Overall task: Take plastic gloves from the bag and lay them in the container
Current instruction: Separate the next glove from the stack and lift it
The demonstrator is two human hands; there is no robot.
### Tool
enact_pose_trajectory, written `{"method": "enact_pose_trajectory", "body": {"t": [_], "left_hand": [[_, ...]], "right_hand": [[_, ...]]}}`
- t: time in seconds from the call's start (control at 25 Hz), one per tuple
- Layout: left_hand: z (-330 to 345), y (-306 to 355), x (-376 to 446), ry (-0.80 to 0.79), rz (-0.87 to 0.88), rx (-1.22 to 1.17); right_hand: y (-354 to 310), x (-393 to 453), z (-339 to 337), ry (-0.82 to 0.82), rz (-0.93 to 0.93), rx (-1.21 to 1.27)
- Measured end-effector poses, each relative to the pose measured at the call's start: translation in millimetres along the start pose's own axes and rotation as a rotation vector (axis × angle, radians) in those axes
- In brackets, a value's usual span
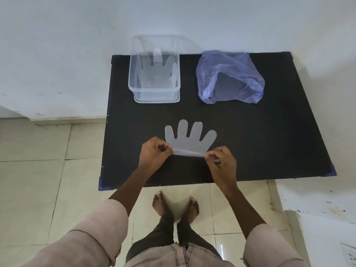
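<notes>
- Plastic glove (189, 139) is lying flat on the black worktop (269, 141), near the front edge.
- Left hand (152, 154) and right hand (221, 162) are each pinching a cuff corner with fingers pressed together.
- Clear container (154, 93) is sitting farther back, holding another glove (157, 71).
- Blue bag (230, 77) is lying beside it.

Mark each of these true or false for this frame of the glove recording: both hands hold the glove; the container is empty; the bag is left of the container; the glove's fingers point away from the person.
1. Both the left hand and right hand pinch the cuff of the glove. True.
2. The container is empty. False: at least one glove lies inside.
3. The bag sits left of the container. False: it is to its right.
4. The held glove's fingers point away from the person. True.
</notes>
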State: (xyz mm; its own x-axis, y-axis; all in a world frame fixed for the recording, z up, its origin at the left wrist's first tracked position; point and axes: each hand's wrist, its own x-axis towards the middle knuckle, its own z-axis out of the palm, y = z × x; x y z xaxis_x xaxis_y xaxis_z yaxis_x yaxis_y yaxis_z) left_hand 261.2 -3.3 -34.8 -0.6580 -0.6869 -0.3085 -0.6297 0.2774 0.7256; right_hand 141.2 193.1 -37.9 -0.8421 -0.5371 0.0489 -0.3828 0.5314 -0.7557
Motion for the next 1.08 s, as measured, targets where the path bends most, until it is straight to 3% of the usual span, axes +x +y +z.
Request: {"method": "enact_pose_trajectory", "body": {"t": [0.16, 0.4, 0.64, 0.96, 1.08], "left_hand": [[-26.7, 16.2, 5.4, -0.071, 0.058, -0.094], [-61.0, 50.8, 17.1, -0.185, -0.051, -0.58], [-81.8, 80.9, 37.9, -0.266, 0.009, -0.68], [-94.0, 108.1, 58.8, -0.178, -0.008, -0.735], [-96.9, 115.9, 72.1, -0.111, -0.034, -0.73]], "right_hand": [[-27.3, 16.0, -14.8, -0.004, 0.132, 0.104], [-76.4, 53.4, -42.1, -0.159, 0.498, 0.459], [-112.5, 88.5, -56.6, -0.178, 0.513, 0.556], [-137.4, 120.7, -59.0, -0.154, 0.522, 0.669], [-135.6, 138.2, -56.2, -0.221, 0.474, 0.612]]}}
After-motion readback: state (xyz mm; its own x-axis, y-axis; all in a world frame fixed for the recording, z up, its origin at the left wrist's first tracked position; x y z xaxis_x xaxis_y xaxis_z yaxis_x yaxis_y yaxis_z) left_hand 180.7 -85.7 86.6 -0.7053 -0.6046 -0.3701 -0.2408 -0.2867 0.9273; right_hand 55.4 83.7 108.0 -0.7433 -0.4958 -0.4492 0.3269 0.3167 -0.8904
